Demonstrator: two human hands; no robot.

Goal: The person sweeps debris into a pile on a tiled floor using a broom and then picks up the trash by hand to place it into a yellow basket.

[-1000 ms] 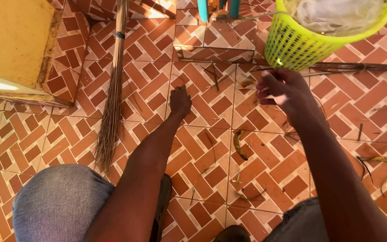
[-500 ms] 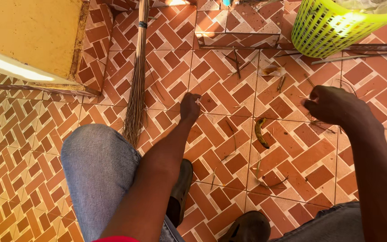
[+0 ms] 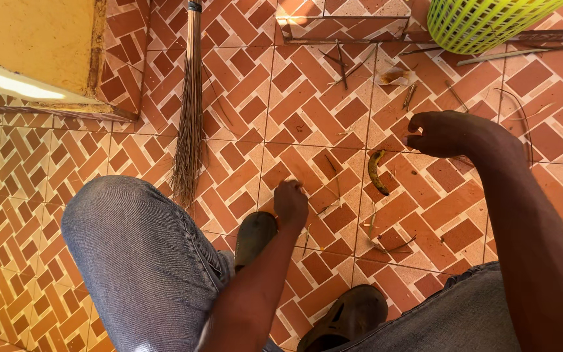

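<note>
Left hand (image 3: 290, 203): lowered to the tiled floor (image 3: 47, 189), fingers curled in a loose fist with the knuckles up; whether anything is pinched beneath them cannot be told. Just beside it toward the person, a dark rubber shoe (image 3: 253, 238); a second dark shoe (image 3: 346, 319) sits nearer the person, to the hand's right. Thin dry sticks (image 3: 386, 246) lie scattered just to the right of this hand. Right hand (image 3: 447, 133): held above the floor, fingers bunched inward into a narrow curl; any contents are hidden. Between the two hands, nearer the right one, a blackened yellow banana peel (image 3: 376, 173) lies flat on the tiles. Beyond the right hand, a pale husk scrap (image 3: 392, 77) with more twigs (image 3: 341, 64) about it. Farther still, past the right hand, a lime-green mesh basket (image 3: 483, 26) stands on the floor. Well left of and beyond the left hand, a bundled stick broom (image 3: 189, 124) lies with its bristles fanned toward the person's grey-clad knee (image 3: 131, 248). Farthest left, a yellow wall base (image 3: 27, 39).
</note>
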